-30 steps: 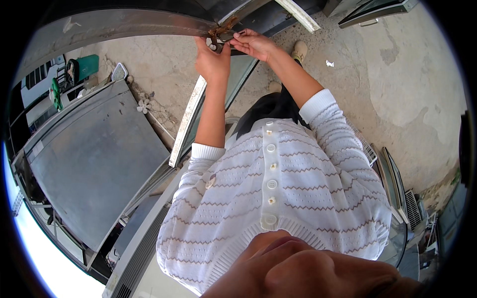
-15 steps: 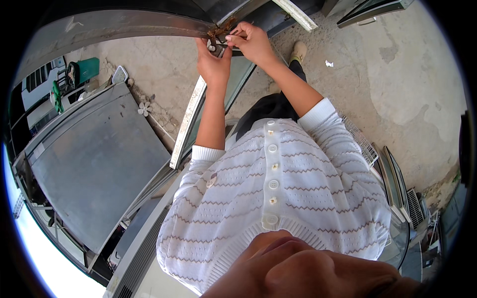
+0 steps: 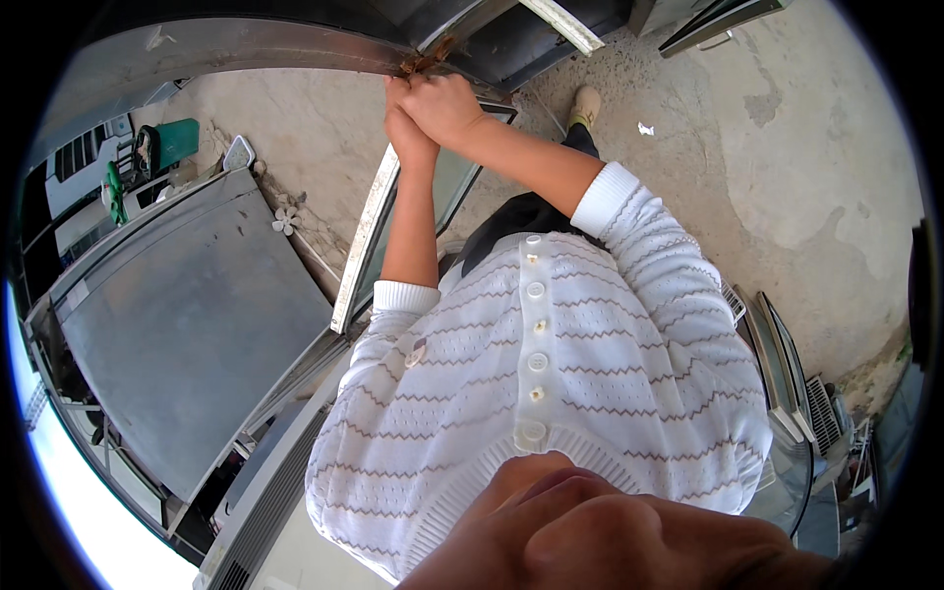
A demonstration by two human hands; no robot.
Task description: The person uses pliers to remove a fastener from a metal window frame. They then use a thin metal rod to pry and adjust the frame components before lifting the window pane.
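Note:
Both my hands meet at the rusty corner (image 3: 423, 63) of a grey metal frame (image 3: 246, 49) at the top of the view. My left hand (image 3: 407, 128) is closed below that corner, its fingers mostly covered by the other hand. Lying across it, my right hand (image 3: 447, 108) has its fingers curled in, knuckles up. Whatever small part sits between them is hidden. Just under my hands stands a glass door (image 3: 425, 211) with a dirty white edge strip (image 3: 364, 236), close to my left forearm.
A large grey metal panel (image 3: 187, 315) lies on a rack at the left. A small white fan blade (image 3: 285, 220) is beside it on the concrete floor (image 3: 787, 177). Glass panels (image 3: 782, 359) and a wire rack (image 3: 824, 408) lean at the right. A white strip (image 3: 562, 22) juts out above.
My right hand has moved left and down onto my left hand, its fingers turning from a pinch to a curl. The small metal bracket seen in my left hand is now covered.

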